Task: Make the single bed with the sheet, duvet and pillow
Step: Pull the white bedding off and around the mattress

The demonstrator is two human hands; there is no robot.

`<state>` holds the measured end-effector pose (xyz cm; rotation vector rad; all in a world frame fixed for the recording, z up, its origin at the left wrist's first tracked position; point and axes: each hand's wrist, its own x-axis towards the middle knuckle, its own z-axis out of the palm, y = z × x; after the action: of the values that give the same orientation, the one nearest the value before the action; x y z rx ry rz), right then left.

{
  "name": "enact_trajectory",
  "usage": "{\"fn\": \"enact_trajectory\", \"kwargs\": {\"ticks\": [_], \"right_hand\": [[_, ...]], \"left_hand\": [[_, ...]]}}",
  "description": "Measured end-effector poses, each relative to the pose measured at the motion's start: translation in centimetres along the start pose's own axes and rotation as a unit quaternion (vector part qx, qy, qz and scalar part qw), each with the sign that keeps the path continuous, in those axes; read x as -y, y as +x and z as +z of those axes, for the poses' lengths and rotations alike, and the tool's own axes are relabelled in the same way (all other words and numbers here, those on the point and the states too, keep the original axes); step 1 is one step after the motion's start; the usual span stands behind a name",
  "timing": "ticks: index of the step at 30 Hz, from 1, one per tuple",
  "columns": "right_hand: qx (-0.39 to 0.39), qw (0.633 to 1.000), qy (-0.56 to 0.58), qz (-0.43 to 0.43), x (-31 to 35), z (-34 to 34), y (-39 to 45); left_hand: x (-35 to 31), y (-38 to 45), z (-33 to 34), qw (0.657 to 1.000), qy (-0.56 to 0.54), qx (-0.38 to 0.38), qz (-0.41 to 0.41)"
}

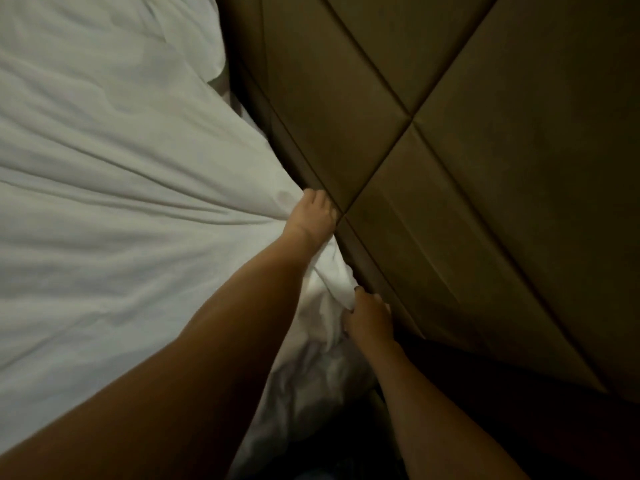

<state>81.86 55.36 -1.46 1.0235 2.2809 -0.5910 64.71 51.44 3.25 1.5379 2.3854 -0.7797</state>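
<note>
A: How is the sheet (104,168) looking?
B: White, creasing in folds that are converging on the left hand (313,216), which is gripping its edge.
A: Any room there?
B: Hardly; the padded headboard (450,150) is touching both hands. The right hand (370,315) is pinching bunched cloth nearer the corner.

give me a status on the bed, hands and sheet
Left hand and right hand both gripping the white sheet at the padded headboard. Sheet pulled taut, creased. Nothing in the way.
</note>
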Motion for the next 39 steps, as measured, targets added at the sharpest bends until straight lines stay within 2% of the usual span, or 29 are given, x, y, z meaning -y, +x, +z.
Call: {"fn": "enact_trajectory", "kwargs": {"ticks": [2,6,9,11,13,15,17,20,23,26,32,39], "right_hand": [[-0.036,0.999,0.017,-0.010,-0.2,-0.2,0.4],[-0.039,0.997,0.045,-0.047,0.0,-0.8,0.5],[0.025,0.995,0.096,-0.009,-0.4,-1.0,0.1],[0.087,0.994,0.062,-0.011,-1.4,-0.9,-0.1],[0.136,0.990,0.019,-0.005,-2.6,-0.3,-0.5],[0.131,0.991,-0.021,-0.004,-3.1,0.4,-1.1],[0.117,0.991,-0.062,-0.024,-3.2,1.1,-1.5],[0.164,0.985,-0.046,-0.024,-3.3,2.2,-2.4],[0.195,0.979,-0.062,0.001,-4.0,2.7,-3.7],[0.171,0.980,-0.099,-0.007,-4.8,2.2,-5.2],[0.117,0.993,0.009,0.020,-6.4,2.7,-9.2],[0.037,0.999,0.017,-0.020,-7.7,2.4,-14.9]], "left_hand": [[-1.5,0.0,0.6,0.998,0.012,0.014,0.059],[-5.6,-0.2,1.4,0.973,0.023,0.052,0.223],[-6.8,-0.5,1.2,0.958,0.004,0.043,0.285],[-7.2,-0.9,1.1,0.953,0.015,0.037,0.300],[-6.5,-0.9,1.6,0.957,0.034,0.040,0.285],[-5.9,-1.1,2.1,0.967,-0.007,0.027,0.253],[-5.5,-1.7,1.5,0.969,0.009,0.026,0.245],[-5.7,-2.5,0.7,0.980,-0.027,0.018,0.195],[-6.6,-3.2,0.2,0.981,-0.046,0.030,0.187],[-7.8,-4.2,-0.7,0.982,-0.048,0.051,0.174],[-9.3,-7.8,-1.9,0.987,-0.028,0.060,0.148],[-11.4,-12.1,-3.2,0.994,-0.003,0.033,0.105]]}}
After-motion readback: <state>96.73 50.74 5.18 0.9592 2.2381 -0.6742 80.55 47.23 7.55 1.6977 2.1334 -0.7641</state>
